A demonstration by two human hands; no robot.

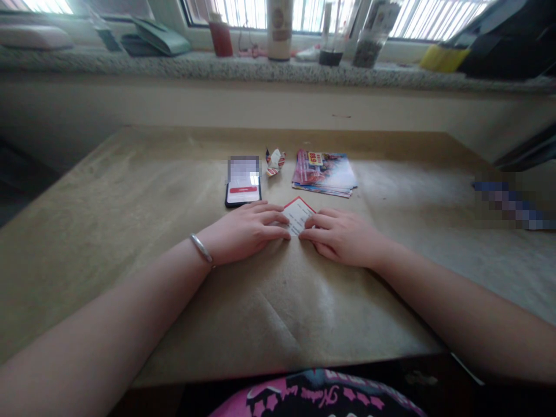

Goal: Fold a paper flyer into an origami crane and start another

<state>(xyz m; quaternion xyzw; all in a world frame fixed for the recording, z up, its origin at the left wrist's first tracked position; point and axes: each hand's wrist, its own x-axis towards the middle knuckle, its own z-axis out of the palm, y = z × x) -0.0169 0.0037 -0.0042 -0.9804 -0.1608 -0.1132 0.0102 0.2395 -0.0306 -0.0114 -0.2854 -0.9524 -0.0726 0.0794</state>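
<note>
A small white paper (297, 217) with red along its far edges lies on the worktop (330, 313), straight ahead of the person and between the two hands. The left hand (249, 229) meets it from the left and the right hand (345, 234) from the right, so the paper lies to the right of the left grip and to the left of the right grip. Neither hand is nearer: fingertips of both touch it. The visible part comes to a point at the far end, in line with the gap between the hands; since the fingers cover its sides, I cannot tell which way its long axis runs. Lines of small print show on its upper face

Both grips are low and palm-down, the fingers close together with their tips at the paper's sides. Whether either hand pinches it from beneath or only presses it flat, I cannot tell

Just beyond the left hand is a phone (243, 197), screen up, its long side running near to far. To its right sits a crumpled piece of red-and-white paper (274, 162), and farther right, beyond the right hand, a loose stack of printed cards (332, 169)
</note>
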